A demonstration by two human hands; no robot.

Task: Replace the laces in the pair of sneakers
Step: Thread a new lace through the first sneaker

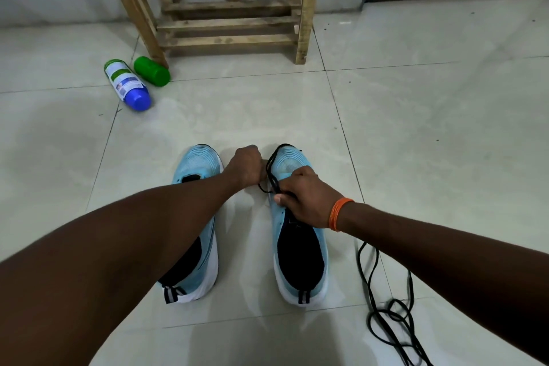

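Head view: both hands are on the right sneaker [300, 261], which sits on the tiled floor [416, 128] with its toe pointing away. Left hand [245, 166] is curled into a fist just off the inner edge of the toe, its fingers closed on the black lace [271, 165]. The fingertips are hidden under the knuckles, so the exact pinch can't be seen. From those fingers the lace loops over the toe box and runs back to the right hand [306, 202]. That hand sits over the eyelet area, with thumb and curled fingers clamped on the lace at the shoe's inner rim. An orange thread band [338, 214] is on that wrist. Left sneaker [197, 163] stands parallel on the outer side of the left-hand fingers, partly covered by the forearm, with no lace visible on it. A second black lace [386, 315] lies loose on the tiles, behind and outboard of the right-hand fingers (not touching either shoe). Well beyond the fingertips there's a spray can [126, 83] on its side, with a green cap [151, 71] just beside it. The cap lies against a leg of the wooden rack [228, 21].
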